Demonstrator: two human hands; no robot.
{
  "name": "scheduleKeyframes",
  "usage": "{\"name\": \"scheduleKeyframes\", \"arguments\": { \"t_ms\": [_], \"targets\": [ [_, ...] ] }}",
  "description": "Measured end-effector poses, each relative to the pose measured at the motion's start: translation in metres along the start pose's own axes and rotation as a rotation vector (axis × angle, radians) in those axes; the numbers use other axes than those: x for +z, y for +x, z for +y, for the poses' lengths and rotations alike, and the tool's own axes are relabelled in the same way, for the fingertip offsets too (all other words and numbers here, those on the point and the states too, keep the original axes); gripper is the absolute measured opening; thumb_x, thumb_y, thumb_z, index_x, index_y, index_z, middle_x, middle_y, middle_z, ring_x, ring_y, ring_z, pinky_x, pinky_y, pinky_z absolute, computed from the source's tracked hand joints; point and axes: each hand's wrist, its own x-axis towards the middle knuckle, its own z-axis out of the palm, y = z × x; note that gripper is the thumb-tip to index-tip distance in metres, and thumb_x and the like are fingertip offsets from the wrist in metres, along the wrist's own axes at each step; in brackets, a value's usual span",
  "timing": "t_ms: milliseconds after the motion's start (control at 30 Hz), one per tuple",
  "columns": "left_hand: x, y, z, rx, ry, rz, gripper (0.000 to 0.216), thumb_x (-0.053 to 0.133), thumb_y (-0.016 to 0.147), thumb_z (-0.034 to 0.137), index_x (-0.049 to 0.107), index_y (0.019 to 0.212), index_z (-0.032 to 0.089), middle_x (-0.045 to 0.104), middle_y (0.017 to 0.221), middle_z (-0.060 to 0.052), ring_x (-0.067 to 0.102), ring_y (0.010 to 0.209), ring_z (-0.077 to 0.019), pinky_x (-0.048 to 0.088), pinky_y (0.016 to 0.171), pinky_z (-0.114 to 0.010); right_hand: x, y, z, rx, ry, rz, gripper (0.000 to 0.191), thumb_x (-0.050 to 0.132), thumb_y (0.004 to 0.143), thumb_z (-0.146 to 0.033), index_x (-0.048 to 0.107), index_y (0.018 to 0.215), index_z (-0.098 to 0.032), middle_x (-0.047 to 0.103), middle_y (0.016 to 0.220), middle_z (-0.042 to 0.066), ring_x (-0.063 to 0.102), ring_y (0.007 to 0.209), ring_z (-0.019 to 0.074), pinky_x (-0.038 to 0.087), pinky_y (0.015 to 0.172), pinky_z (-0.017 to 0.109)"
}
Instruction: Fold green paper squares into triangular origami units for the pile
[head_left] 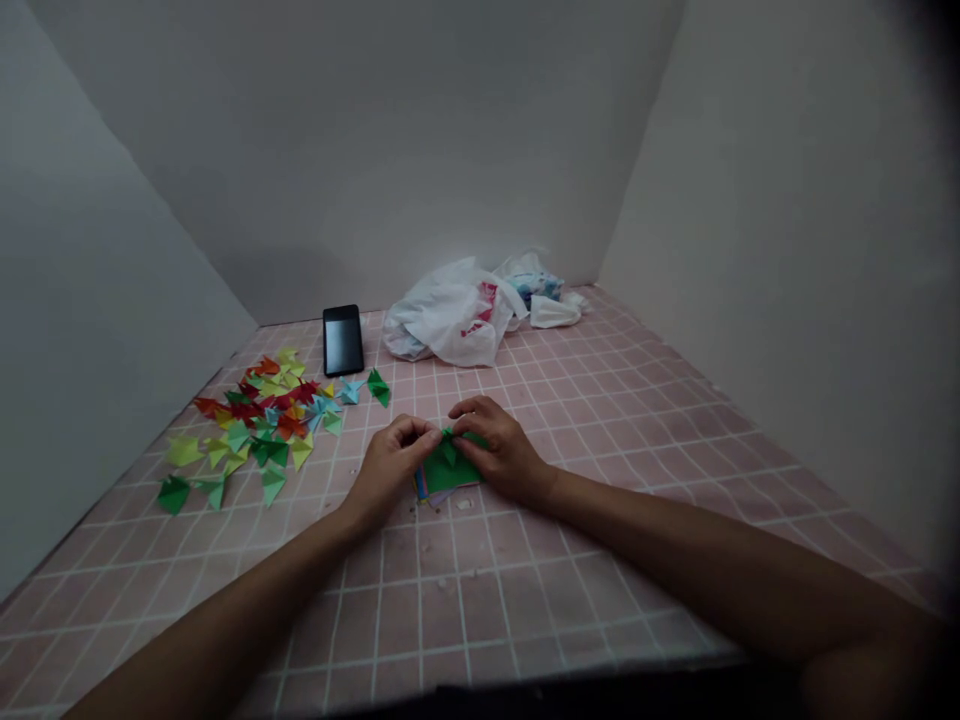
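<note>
Between my two hands is a small green folded paper crane [448,447], pinched from both sides. My left hand [394,455] grips its left side with thumb and forefinger. From the right, my right hand [504,450] holds it with thumb and fingertips, the forefinger arched above. Beneath the crane lies a stack of coloured paper squares [454,472] with a green sheet on top; blue and pink edges show at its left. My fingers partly cover both the crane and the stack.
Many folded paper cranes [270,450] in red, yellow, green and blue lie at the left. A black phone [343,340] rests behind them. White plastic bags [457,310] sit by the back wall. Pink checked cloth [600,560] covers the table; pale walls enclose three sides.
</note>
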Motion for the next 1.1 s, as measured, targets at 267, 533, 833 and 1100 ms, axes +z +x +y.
{"name": "scheduleKeyframes", "arguments": {
  "t_ms": [267, 533, 833, 1100],
  "targets": [
    [0.001, -0.002, 0.000, -0.087, -0.153, -0.035, 0.027, 0.070, 0.077, 0.044, 0.067, 0.077, 0.017, 0.062, 0.075, 0.000, 0.056, 0.071, -0.0154, 0.044, 0.065, -0.027, 0.000, 0.000, 0.001, -0.015, 0.004, 0.007, 0.013, 0.058, 0.088, -0.009, 0.061, 0.088, -0.021, 0.064, 0.106, 0.008, 0.061, 0.103, 0.0233, 0.050, 0.090, 0.042],
    [-0.003, 0.002, -0.006, 0.156, 0.077, -0.023, 0.016, 0.070, 0.078, 0.032, 0.068, 0.086, 0.019, 0.064, 0.086, -0.003, 0.061, 0.085, -0.0195, 0.049, 0.075, -0.031, -0.001, 0.001, -0.001, 0.023, 0.053, 0.034, 0.013, 0.059, 0.089, -0.010, 0.062, 0.087, -0.022, 0.063, 0.102, 0.007, 0.062, 0.100, 0.0217, 0.051, 0.088, 0.039],
    [-0.011, 0.004, 0.000, 0.345, 0.261, 0.103, 0.004, 0.067, 0.079, 0.022, 0.066, 0.076, 0.019, 0.063, 0.081, -0.002, 0.060, 0.082, -0.0187, 0.047, 0.078, -0.032, -0.001, 0.000, 0.000, 0.042, 0.055, 0.015, 0.008, 0.059, 0.094, -0.017, 0.062, 0.099, -0.022, 0.064, 0.103, 0.008, 0.062, 0.099, 0.0228, 0.050, 0.085, 0.038],
    [-0.095, 0.034, 0.012, 0.213, 0.316, 0.421, 0.010, 0.072, 0.075, 0.028, 0.070, 0.078, 0.019, 0.068, 0.078, -0.002, 0.061, 0.072, -0.0168, 0.047, 0.071, -0.030, -0.002, 0.001, 0.001, 0.129, 0.063, 0.017, 0.007, 0.055, 0.095, -0.022, 0.061, 0.098, -0.021, 0.065, 0.101, 0.008, 0.063, 0.098, 0.0236, 0.049, 0.086, 0.039]
  ]
}}
